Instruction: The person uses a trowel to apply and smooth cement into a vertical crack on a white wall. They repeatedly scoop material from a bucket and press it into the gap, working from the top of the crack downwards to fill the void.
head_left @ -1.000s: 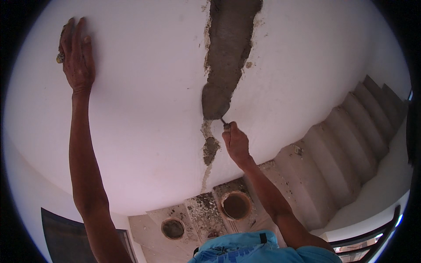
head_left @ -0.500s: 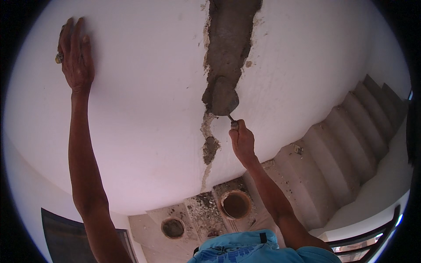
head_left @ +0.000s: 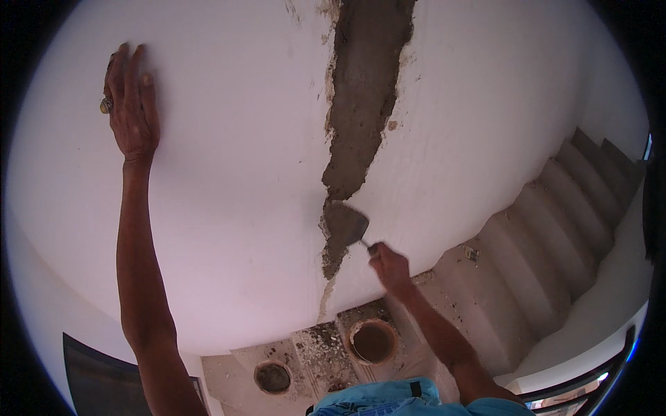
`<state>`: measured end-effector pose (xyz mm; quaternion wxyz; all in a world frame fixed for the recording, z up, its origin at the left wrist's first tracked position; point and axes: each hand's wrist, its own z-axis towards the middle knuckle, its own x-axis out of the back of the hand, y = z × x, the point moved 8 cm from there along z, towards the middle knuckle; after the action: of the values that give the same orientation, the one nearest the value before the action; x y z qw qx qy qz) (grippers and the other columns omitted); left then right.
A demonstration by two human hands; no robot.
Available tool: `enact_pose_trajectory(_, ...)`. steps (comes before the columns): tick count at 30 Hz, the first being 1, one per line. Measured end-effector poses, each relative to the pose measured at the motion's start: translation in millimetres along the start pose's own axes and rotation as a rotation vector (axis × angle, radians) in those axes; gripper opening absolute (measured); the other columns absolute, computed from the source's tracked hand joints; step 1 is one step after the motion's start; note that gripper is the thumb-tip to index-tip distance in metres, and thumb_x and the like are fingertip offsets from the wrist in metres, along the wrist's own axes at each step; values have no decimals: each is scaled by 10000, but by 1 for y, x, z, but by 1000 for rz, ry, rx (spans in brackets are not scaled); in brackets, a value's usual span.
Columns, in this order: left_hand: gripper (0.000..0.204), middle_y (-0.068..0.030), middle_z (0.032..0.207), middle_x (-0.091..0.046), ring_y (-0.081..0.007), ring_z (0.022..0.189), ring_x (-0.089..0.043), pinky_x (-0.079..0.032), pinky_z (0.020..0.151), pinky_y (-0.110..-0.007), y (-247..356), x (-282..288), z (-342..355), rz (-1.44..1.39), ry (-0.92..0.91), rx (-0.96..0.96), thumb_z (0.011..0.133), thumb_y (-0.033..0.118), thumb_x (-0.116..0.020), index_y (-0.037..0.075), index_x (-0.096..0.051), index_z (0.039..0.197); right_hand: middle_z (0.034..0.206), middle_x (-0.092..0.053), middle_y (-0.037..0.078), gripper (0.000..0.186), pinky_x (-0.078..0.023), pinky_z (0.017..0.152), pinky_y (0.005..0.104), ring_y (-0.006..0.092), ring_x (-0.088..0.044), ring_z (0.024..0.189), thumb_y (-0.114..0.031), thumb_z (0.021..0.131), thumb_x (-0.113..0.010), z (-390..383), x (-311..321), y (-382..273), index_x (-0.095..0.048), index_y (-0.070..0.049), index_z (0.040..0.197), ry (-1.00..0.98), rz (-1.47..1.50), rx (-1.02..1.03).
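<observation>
My right hand [head_left: 391, 269] is closed round the handle of a pointed masonry trowel [head_left: 347, 222]. Its blade lies over the lower part of a long, ragged strip of wet grey mortar [head_left: 364, 97] running down the white wall [head_left: 236, 173]. Below the blade the mortar [head_left: 334, 262] narrows to a tip, with a thin chipped line under it. On the left, my left hand [head_left: 133, 107] rests against the wall with its fingers stretched out; a ring with a large stone shows on one finger.
On the floor below stand two round containers, a larger one [head_left: 394, 341] and a smaller one [head_left: 257, 378], each with grey material inside. Rubble [head_left: 318, 349] lies between them. Stairs [head_left: 513, 260] rise at the right, with a small object [head_left: 471, 254] on a step. Dark railing is at lower right.
My right hand has moved the trowel down the strip, and grey mortar now covers the gap in its lower part. My left hand stays on the wall; the view has shifted slightly.
</observation>
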<state>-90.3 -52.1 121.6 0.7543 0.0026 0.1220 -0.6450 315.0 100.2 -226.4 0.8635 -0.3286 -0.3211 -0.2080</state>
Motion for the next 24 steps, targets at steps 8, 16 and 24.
enact_pose_trajectory(8,466,-85,1555,-367,-289,1459,-304,-277,1186,-495,2,-1,1,7,-15,-5,1065,387,-302,188,-470,1451,801,-613,98,195,-543,600,440,300,-668,738,-176,842,-657,125,134,-74,-544,-71,962,249,-417,376)
enact_pose_trajectory(16,402,-97,1511,-414,-320,1425,-354,-336,1159,-485,8,9,5,70,-28,10,1054,264,-362,141,-512,1407,750,-607,89,191,-569,540,382,245,-673,646,-200,825,-655,187,175,-103,-540,-82,922,322,-888,454)
enact_pose_trajectory(24,402,-97,1519,-397,-314,1431,-340,-351,1150,-478,12,9,6,43,-51,22,1057,235,-343,109,-510,1400,750,-625,101,176,-570,528,386,250,-691,653,-208,854,-644,240,252,-146,-559,-69,921,496,-943,554)
